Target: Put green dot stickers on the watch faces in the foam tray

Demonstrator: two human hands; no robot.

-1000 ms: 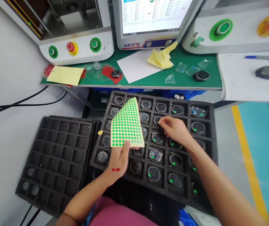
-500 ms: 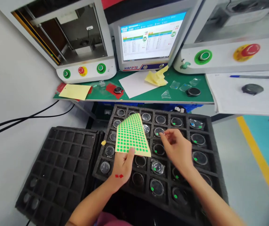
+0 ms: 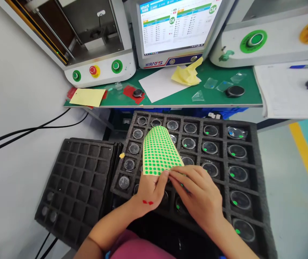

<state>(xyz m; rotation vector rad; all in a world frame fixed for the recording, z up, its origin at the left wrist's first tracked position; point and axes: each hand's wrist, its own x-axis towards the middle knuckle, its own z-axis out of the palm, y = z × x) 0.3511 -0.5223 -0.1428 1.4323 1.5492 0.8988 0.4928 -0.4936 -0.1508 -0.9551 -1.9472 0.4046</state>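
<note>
My left hand [image 3: 152, 190] grips a pale yellow sheet of round green stickers [image 3: 160, 151] by its lower edge, thumb on top. Two small red marks show on that wrist. My right hand [image 3: 201, 192] has its thumb and index finger pinched at the sheet's lower right corner; whether a loose sticker is between them is hidden. Under both hands lies a black foam tray [image 3: 263, 201] with round, glass-faced watch-like discs [image 3: 238, 173] in its compartments. Green dots sit on many discs in the right columns, while the visible discs in the left column [image 3: 129, 165] show none.
A second foam tray [image 3: 75, 180] with a few discs is at left. On the green bench [image 3: 170, 102] are a yellow crumpled paper [image 3: 187, 75], clear film pieces [image 3: 198, 96] and a black disc [image 3: 235, 91]. Behind stand a monitor [image 3: 175, 28] and button-fitted machines [image 3: 100, 72]. Black cables [image 3: 35, 127] hang left.
My right hand has moved from a disc in the tray, down and left to the sticker sheet's lower corner. That disc now bears a green dot. The camera view has shifted slightly.
</note>
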